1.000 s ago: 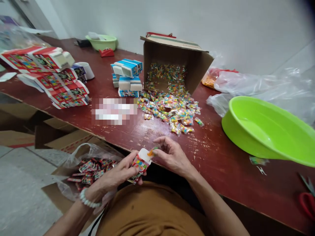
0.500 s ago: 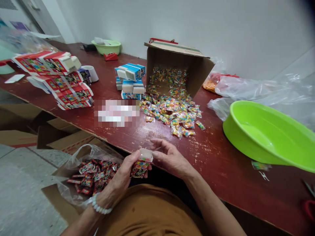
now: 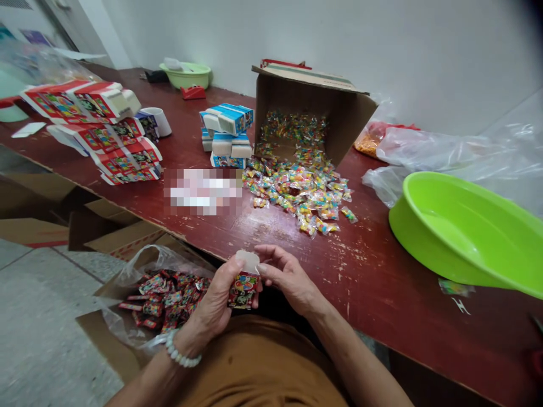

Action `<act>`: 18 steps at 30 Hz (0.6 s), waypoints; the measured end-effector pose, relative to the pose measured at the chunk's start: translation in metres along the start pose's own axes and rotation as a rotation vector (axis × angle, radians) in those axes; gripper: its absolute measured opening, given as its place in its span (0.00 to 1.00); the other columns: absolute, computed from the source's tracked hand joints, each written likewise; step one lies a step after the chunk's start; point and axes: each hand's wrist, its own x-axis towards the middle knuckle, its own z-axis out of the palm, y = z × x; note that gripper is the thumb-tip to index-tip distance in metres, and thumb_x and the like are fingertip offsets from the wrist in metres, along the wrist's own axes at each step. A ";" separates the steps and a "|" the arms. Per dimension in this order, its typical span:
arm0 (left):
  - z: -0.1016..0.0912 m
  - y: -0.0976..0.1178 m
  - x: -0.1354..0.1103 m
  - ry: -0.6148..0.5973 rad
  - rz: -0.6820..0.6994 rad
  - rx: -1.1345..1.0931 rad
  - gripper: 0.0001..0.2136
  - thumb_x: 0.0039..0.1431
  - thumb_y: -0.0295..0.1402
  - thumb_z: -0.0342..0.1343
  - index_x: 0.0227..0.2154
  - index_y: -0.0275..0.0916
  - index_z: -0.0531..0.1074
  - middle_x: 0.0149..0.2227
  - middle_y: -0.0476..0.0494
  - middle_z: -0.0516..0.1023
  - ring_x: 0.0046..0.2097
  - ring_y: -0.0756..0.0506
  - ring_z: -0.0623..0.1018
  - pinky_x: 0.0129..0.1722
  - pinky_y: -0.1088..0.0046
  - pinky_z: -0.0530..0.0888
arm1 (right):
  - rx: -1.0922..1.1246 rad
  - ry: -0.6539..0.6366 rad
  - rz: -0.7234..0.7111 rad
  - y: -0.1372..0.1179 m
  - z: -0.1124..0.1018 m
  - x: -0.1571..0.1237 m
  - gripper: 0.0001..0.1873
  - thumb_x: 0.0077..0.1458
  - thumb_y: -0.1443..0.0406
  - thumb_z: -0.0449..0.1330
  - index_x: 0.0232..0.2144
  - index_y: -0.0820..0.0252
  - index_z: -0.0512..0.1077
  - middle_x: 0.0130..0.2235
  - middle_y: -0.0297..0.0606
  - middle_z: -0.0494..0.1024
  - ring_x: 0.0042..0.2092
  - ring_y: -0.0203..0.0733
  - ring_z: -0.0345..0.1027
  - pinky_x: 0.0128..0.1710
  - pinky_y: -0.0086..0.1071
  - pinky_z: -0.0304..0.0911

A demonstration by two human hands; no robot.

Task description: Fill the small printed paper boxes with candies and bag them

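My left hand (image 3: 214,305) grips a small red printed carton (image 3: 243,287) by its side, held upright over my lap at the table's front edge. My right hand (image 3: 286,277) pinches the carton's white top flap (image 3: 248,260), which lies folded down over the opening. A heap of small colourful candy packets (image 3: 301,189) spills across the table from a tipped cardboard box (image 3: 314,107). To my lower left, a plastic-lined box (image 3: 127,330) holds several filled red cartons (image 3: 165,297).
A large green basin (image 3: 466,232) sits at the right, with clear plastic bags (image 3: 445,150) behind it. Stacks of flat red cartons (image 3: 106,135) and blue cartons (image 3: 227,133) stand on the red table (image 3: 382,277). A small green basin (image 3: 186,73) is at the far end.
A candy packet held by my right hand went into the open carton. The top flap has since been folded shut, and the hands shifted slightly lower.
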 end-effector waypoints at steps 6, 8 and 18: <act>0.003 -0.005 0.001 -0.012 0.011 0.064 0.15 0.57 0.44 0.59 0.40 0.38 0.71 0.27 0.48 0.77 0.24 0.49 0.75 0.19 0.77 0.74 | -0.428 0.033 -0.208 -0.006 0.003 0.003 0.11 0.55 0.66 0.59 0.42 0.56 0.75 0.33 0.34 0.76 0.29 0.35 0.67 0.29 0.28 0.63; 0.002 -0.002 0.002 -0.085 -0.123 -0.026 0.18 0.60 0.49 0.52 0.40 0.38 0.71 0.25 0.46 0.77 0.21 0.48 0.75 0.18 0.74 0.73 | -0.558 0.044 -0.321 -0.007 0.002 0.002 0.09 0.57 0.67 0.57 0.39 0.56 0.77 0.32 0.35 0.78 0.30 0.36 0.69 0.30 0.29 0.64; 0.005 0.000 0.003 -0.069 -0.192 -0.100 0.22 0.63 0.51 0.46 0.46 0.38 0.71 0.22 0.46 0.77 0.17 0.47 0.75 0.15 0.74 0.72 | -0.387 0.013 -0.232 -0.009 0.006 -0.002 0.08 0.56 0.61 0.62 0.34 0.59 0.78 0.38 0.39 0.82 0.29 0.36 0.73 0.30 0.30 0.68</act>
